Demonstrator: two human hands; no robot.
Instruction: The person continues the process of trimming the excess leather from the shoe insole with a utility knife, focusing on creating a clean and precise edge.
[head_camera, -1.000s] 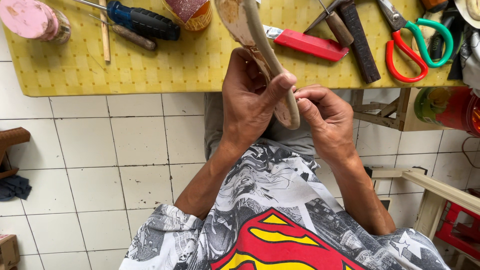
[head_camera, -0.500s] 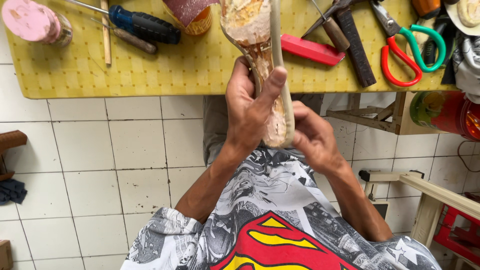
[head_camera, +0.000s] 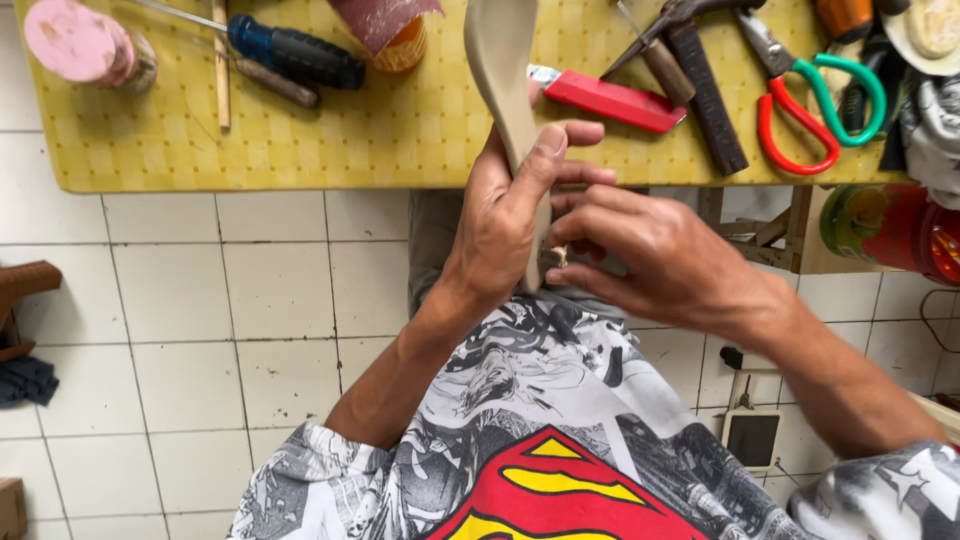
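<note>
My left hand (head_camera: 505, 215) grips a tan shoe sole (head_camera: 500, 60), held on edge with its wide end pointing away over the yellow table (head_camera: 300, 150). The thumb lies along the sole's side. My right hand (head_camera: 660, 260) meets it from the right, fingertips pinching at the sole's lower end near a small pale piece that I cannot make out. Both hands hang just in front of the table's near edge, above my lap.
On the table lie a red utility knife (head_camera: 610, 100), red-and-green scissors (head_camera: 805, 100), a hammer (head_camera: 700, 80), a blue-handled screwdriver (head_camera: 290, 50), a pink-topped roll (head_camera: 80, 45) and an orange jar (head_camera: 400, 50). White tiled floor (head_camera: 200, 300) lies below.
The sole has been turned in my left hand from showing its flat face to standing on edge. My right hand has shifted up over its lower end.
</note>
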